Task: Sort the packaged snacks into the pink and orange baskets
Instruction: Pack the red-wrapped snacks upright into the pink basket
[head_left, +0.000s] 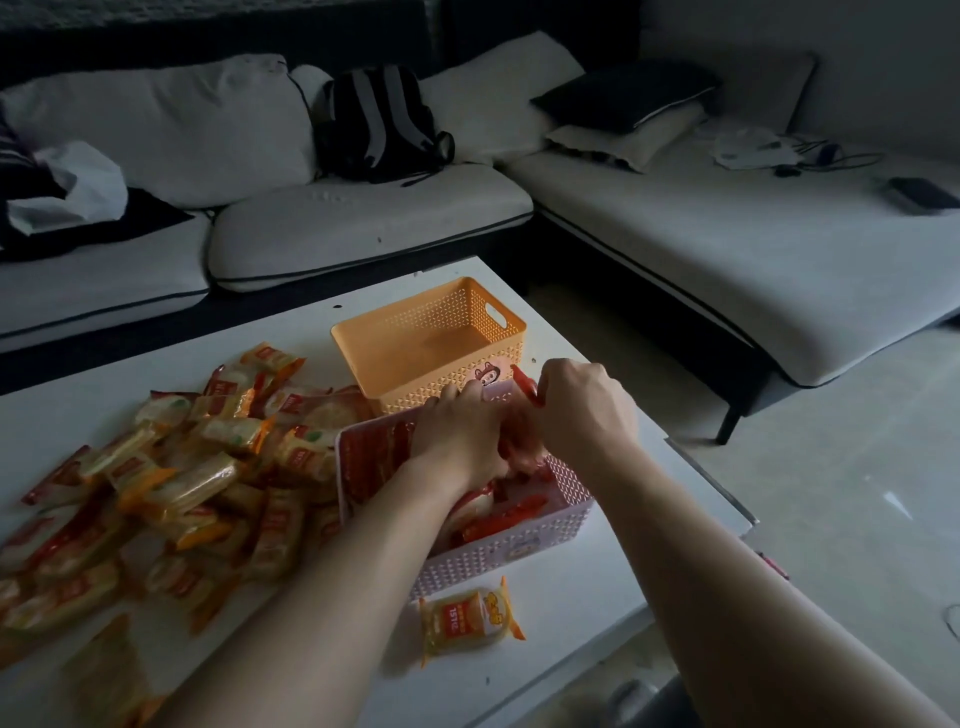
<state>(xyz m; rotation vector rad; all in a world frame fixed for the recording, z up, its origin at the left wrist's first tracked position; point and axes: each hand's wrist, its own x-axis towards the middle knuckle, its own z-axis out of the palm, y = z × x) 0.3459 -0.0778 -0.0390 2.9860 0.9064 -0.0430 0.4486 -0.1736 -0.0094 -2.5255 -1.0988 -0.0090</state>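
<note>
A lone orange-trimmed packet (470, 618) lay on the white table (561, 587) just in front of the pink basket (519, 540), apparently not yet sorted. Both forearms reached over that basket from the near edge, the hands meeting above a layer of red packets (498, 512) lining it, a sign, it seemed, that pink was serving for the red wrappers. The right hand (587, 410) curled its fingers round a red packet (524, 387) whose end poked up at the far rim, probably to tuck it in with the rest. The left hand (457, 441) bent down into the packets beside it, though whether it gripped one or merely steadied them could not be told. To the left, a large heap of orange and yellow packets (171, 483) sprawled against the basket's side, within easy reach. Just behind, the orange basket (363, 338) stood with nothing visible inside, presumably awaiting that heap. A pale sofa (363, 223) carrying a dark backpack (379, 124) filled the background.
</note>
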